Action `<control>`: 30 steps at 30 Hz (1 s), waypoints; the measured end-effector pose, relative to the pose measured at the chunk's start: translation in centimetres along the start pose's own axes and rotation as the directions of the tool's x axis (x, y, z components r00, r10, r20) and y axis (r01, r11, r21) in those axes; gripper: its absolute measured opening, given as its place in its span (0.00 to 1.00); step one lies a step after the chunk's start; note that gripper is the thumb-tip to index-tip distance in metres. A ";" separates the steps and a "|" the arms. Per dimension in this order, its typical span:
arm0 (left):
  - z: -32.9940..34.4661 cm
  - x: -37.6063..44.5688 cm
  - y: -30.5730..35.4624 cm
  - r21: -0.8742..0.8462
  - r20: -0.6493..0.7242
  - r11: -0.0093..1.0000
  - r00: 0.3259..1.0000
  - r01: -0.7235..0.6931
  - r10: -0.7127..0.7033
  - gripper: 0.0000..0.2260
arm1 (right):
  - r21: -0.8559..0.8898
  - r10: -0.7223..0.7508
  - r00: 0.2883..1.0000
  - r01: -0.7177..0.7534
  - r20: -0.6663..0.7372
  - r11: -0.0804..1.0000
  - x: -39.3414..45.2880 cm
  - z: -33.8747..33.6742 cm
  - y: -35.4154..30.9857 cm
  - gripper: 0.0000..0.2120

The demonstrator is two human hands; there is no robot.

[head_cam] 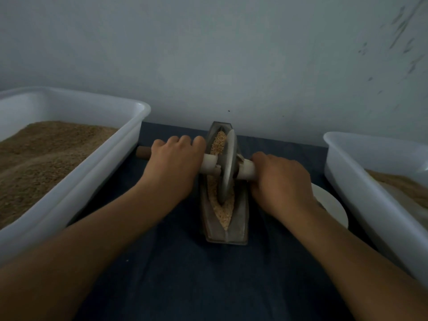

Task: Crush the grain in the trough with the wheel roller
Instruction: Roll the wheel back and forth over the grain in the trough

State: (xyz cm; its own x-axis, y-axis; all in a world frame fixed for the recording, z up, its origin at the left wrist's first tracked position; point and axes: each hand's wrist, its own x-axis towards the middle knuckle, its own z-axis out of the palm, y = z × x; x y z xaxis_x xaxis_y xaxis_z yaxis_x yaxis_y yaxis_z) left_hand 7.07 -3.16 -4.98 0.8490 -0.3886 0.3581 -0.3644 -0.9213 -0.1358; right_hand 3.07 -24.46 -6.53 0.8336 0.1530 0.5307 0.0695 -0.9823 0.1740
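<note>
Both forearms reaching in | left hand (pixel 177 158) and right hand (pixel 281 179) gripping wheel roller (pixel 228 165) axle | pressing unevenly could be tipping trough (pixel 240 218), spilling grain (pixel 222 214)

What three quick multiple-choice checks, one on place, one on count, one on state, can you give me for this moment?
1. Where does the wheel roller sit?
A. In the trough
B. In the left tub
C. On the plate

2. How many white tubs are in view?
A. One
B. Two
C. Three

3. How are the hands?
A. Both open
B. One gripping
C. Both gripping the axle handle

Key: 1 A, the disc stands in the trough amid the grain. 2 B, left tub and right tub. 3 C, left hand and right hand curl round the handle either side.
</note>
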 end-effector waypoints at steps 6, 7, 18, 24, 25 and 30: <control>1.2 3.5 -0.5 -0.010 -0.007 1.000 1.000 -0.010 0.010 0.20 | 0.007 0.044 0.995 -0.045 0.093 0.999 3.5 2.1 0.9 0.12; 1.4 4.1 -0.6 -0.021 0.006 1.000 1.000 -0.004 0.004 0.20 | 0.007 0.048 0.994 -0.049 0.103 0.999 4.1 2.3 1.0 0.12; 1.8 8.2 -1.0 -0.024 0.126 0.998 0.990 0.061 -0.057 0.17 | -0.006 0.101 0.947 -0.104 0.305 0.995 9.0 3.5 1.9 0.11; 1.7 7.0 -0.9 -0.019 0.115 0.997 0.991 0.070 -0.067 0.18 | -0.017 0.065 0.974 -0.063 0.215 0.998 8.0 3.3 1.7 0.07; 1.6 6.6 -0.7 -0.018 0.112 0.998 0.992 0.067 -0.065 0.18 | -0.018 0.056 0.979 -0.054 0.198 0.998 7.6 3.1 1.6 0.07; 1.2 4.0 -0.1 0.001 0.044 0.999 0.998 0.041 -0.041 0.18 | 0.005 0.026 0.991 -0.027 0.135 1.000 4.8 2.4 1.4 0.07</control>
State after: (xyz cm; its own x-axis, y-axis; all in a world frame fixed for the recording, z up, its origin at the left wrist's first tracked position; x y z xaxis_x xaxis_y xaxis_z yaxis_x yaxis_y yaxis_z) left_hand 10.98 -4.63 -4.61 0.8794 -0.3503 0.3224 -0.3285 -0.9366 -0.1217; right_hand 8.48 -25.37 -5.72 0.9014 0.1117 0.4183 0.0500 -0.9865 0.1557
